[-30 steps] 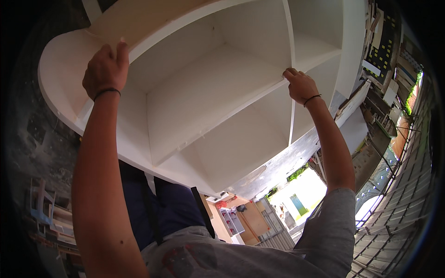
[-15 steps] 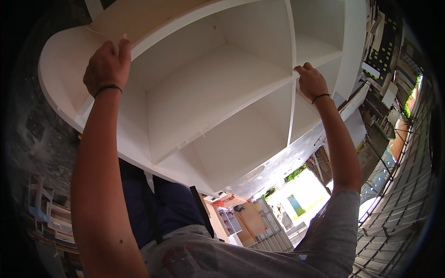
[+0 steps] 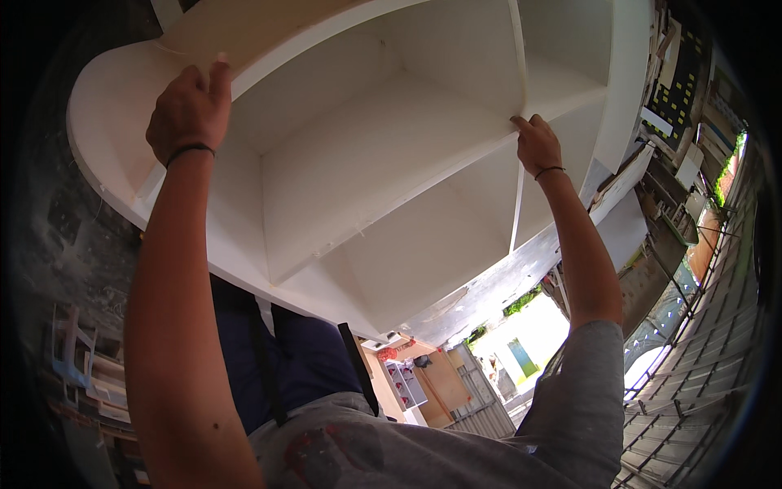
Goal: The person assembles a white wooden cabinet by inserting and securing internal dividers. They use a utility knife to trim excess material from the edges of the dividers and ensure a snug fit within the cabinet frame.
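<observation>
Head view puts the cabinet before your thighs, your left hand gripping its front edge toward the rounded corner, your right hand touching the shelf's edge, whether pinching I cannot tell: best brace left, touch lightly right.

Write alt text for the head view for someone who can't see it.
A large white cabinet with open compartments fills much of the view; a person's left hand is at its outer board, the right hand at a shelf edge near a divider.
</observation>
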A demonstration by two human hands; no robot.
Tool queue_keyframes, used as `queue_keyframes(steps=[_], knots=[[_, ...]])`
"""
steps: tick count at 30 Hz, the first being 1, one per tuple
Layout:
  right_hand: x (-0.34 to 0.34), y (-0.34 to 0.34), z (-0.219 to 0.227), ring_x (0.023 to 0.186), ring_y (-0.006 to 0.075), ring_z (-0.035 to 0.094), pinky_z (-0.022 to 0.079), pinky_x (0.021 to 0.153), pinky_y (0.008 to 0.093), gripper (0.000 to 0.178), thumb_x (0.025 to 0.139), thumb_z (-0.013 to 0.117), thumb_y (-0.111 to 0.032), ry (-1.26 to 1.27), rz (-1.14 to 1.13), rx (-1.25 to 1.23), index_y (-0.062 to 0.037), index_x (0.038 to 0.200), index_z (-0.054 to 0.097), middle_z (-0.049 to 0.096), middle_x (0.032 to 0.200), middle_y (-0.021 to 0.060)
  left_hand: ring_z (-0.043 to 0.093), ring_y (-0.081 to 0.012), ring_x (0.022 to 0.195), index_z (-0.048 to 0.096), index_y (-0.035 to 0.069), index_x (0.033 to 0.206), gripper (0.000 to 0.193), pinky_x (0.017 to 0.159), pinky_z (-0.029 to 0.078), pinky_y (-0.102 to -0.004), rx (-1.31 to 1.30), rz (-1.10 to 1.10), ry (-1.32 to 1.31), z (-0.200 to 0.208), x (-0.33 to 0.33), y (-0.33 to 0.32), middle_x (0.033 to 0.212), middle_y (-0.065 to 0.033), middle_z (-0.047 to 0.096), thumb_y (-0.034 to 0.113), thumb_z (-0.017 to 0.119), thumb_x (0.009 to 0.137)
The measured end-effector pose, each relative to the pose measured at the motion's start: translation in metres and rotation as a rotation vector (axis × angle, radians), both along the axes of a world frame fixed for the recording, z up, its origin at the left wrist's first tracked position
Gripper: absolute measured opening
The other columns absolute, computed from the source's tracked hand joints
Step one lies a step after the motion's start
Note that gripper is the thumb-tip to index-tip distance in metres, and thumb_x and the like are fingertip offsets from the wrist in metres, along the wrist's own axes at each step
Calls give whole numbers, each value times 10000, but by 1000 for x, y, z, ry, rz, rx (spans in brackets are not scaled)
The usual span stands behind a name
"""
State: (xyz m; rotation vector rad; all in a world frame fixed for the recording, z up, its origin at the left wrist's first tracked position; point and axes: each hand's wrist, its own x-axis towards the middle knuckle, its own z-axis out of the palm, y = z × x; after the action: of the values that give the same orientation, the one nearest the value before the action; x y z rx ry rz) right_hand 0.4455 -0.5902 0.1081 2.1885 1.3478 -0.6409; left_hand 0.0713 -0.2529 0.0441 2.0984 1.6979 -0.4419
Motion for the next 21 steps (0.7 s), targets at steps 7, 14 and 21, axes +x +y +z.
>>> queue_keyframes(steps=[7,14,21], knots=[[-33,51,21,985,275,620,509,861,419,311,867,507,-63,160,-194,13,-126,1137,648,615,1004,117,656,-344,847,604,118,805,590,692,494,-474,-6,5,-15,3,-1,1,865,-91,683,654,377,903],[3,28,13,952,236,610,498,841,375,277,815,537,-31,-16,254,-137,-141,1020,688,616,959,61,654,-347,831,599,115,782,573,669,492,-473,33,-14,-24,0,-2,0,843,-93,680,637,398,907],[8,18,-6,987,262,606,492,851,415,300,832,520,-53,-28,50,-138,-137,1071,681,614,976,73,660,-326,813,609,107,785,560,672,502,-441,-28,13,-18,5,3,-1,858,-89,688,624,415,883]])
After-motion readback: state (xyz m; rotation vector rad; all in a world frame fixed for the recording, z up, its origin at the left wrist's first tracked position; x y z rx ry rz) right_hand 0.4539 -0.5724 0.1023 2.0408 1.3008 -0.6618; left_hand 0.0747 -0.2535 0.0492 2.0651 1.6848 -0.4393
